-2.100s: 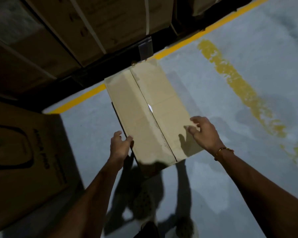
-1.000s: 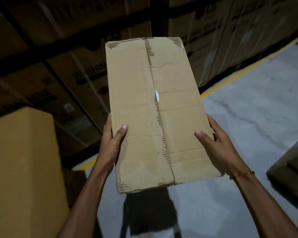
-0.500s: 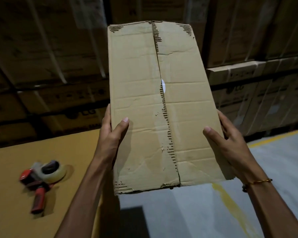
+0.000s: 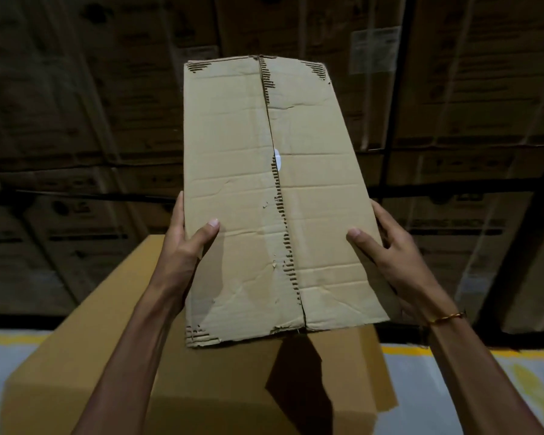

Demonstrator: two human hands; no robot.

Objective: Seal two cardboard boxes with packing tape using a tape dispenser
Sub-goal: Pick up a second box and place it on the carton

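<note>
The worn cardboard box (image 4: 264,199) has closed flaps and a ragged centre seam. It tilts above the large carton (image 4: 201,387).

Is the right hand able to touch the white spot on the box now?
Probably not while busy: the right hand grips the box by its right edge. Nothing covers the white spot.

left hand (image 4: 182,246) + right hand (image 4: 390,255) grip box (image 4: 264,199); above larger carton (image 4: 201,372)

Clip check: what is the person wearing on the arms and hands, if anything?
No sleeves or gloves are in view. The right hand has a thin gold-coloured bracelet at its wrist. The left hand has no watch or band at its wrist. No rings show on either hand.
</note>
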